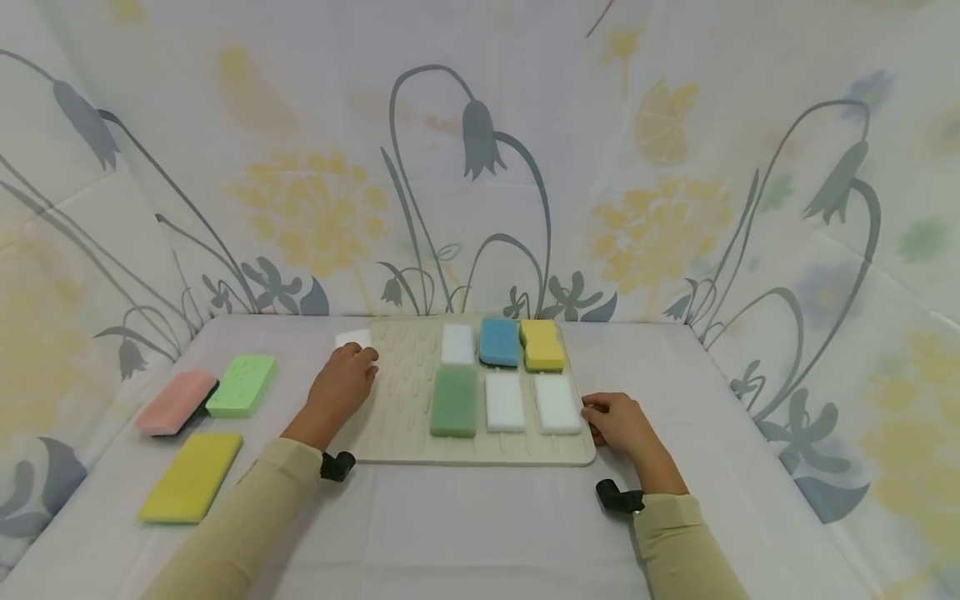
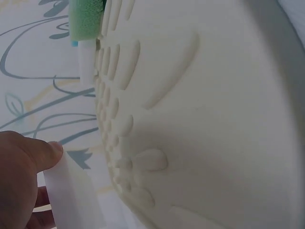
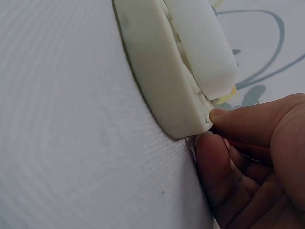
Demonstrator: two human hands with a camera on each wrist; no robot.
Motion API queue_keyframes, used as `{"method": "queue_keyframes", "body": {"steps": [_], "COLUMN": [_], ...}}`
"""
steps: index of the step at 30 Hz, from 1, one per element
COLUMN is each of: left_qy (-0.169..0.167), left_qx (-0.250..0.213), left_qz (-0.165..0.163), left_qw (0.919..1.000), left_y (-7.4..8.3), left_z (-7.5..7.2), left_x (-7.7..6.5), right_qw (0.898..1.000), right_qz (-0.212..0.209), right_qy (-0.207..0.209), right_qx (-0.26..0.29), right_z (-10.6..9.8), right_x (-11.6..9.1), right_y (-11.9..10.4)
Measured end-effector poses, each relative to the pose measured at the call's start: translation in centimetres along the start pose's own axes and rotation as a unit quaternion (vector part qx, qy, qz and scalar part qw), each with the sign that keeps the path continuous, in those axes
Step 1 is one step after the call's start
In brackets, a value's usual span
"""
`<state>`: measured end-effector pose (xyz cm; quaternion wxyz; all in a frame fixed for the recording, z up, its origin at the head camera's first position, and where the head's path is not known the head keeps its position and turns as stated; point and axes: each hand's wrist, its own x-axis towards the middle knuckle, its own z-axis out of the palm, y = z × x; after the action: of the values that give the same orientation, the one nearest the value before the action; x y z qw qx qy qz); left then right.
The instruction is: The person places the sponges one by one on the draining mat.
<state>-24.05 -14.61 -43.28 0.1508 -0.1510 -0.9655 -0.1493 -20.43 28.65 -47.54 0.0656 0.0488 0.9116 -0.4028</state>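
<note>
A beige drying mat [image 1: 397,425] with raised oval ridges lies on the table. At its left edge, my left hand [image 1: 341,387] pinches a white sponge [image 2: 71,193] between thumb and fingers, held upright in the left wrist view. On the opposite side my right hand [image 1: 621,425] grips the mat's right edge, thumb on top and fingers below. Close by on the mat are two white sponges [image 1: 557,404] in the front row, beside a green sponge [image 1: 453,402]. Behind them stand another white sponge [image 1: 457,344], a blue sponge [image 1: 498,342] and a yellow waisted sponge [image 1: 542,344].
To the left of the mat lie a pink sponge [image 1: 176,402] with a dark underside, a light green sponge [image 1: 242,386] and a flat yellow sponge [image 1: 192,477]. A flower-printed cloth [image 1: 480,208] hangs behind and at the sides of the white-covered table [image 1: 480,533].
</note>
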Motion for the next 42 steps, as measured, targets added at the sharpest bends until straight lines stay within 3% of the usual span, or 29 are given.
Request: {"method": "queue_keyframes", "body": {"steps": [12,20,42], "left_qy": [-0.011,-0.046,-0.059], "left_qx": [-0.028,-0.046,-0.059], "left_qz": [0.017,0.011,0.058], "left_qw": [0.9994,0.9978,0.9949], "left_y": [0.8,1.7,2.3], "left_z": [1.2,1.3,2.8], "left_x": [1.1,2.1,3.7], "right_qw": [1.0,1.0,1.0], "right_qz": [0.001,-0.003,0.002], "right_qy": [0.003,0.001,0.001], "right_qx": [0.011,-0.002,-0.002], "right_z": [-0.2,-0.5,-0.4], "right_x": [0.0,0.0,0.1], "right_y": [0.0,-0.2,-0.1]}}
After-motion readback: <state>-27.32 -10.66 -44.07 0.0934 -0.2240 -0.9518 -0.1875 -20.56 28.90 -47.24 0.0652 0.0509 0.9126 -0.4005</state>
